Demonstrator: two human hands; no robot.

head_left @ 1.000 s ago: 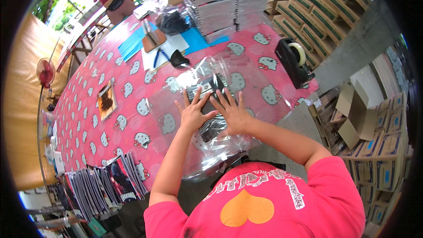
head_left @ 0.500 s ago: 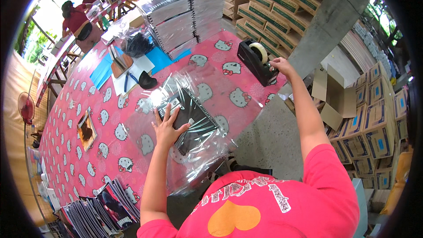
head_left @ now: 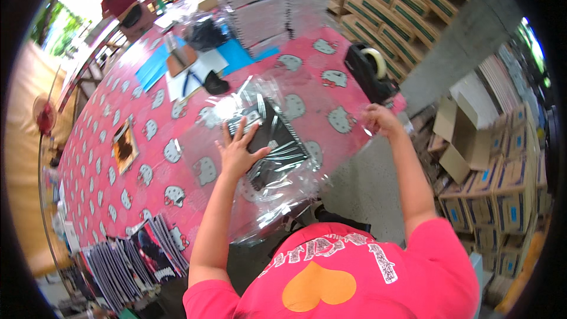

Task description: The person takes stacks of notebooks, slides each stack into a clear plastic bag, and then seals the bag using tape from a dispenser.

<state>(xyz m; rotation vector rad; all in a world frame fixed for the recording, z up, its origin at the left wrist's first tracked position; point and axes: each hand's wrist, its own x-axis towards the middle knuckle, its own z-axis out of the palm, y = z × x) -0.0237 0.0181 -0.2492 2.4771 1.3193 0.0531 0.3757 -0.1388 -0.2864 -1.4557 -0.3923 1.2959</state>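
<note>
"Where did the notebook lie?"

"The black spiral notebook (head_left: 286, 142) lay aslant near the table's front edge, its coil along the upper right side. Clear plastic film (head_left: 266, 215) spread around it, creased and shiny toward the person's body."

"And the left hand?"

"The left hand (head_left: 237, 152) rested palm down over the notebook's left part, fingers spread apart and clamped on nothing. Most of the cover showed to the right of the thumb. Presumably that flat pressure kept notebook and loose film from sliding."

"Was the right hand on the notebook too?"

"No. The right hand (head_left: 384, 121) was well apart from it, out to the right by the table's corner, just below the black tape dispenser (head_left: 365, 74). Its fingers were bent, but blur hid whether they pinched anything; one could not tell. The dispenser's place at that edge seemed chosen for an easy reach while the other palm stayed down."

"What lay farther out?"

"Beyond the film, a dark curved object (head_left: 216, 84) and a blue-handled tool (head_left: 188, 81) lay near some white paper, likely set back to leave room. Stacked spiral-bound books (head_left: 260, 20) stood behind them. On the left, a thin booklet (head_left: 125, 146) lay on the pink patterned tablecloth (head_left: 159, 184), and a row of books (head_left: 118, 269) leaned together at the near left. An open carton (head_left: 458, 136) stood off to the right."
</note>
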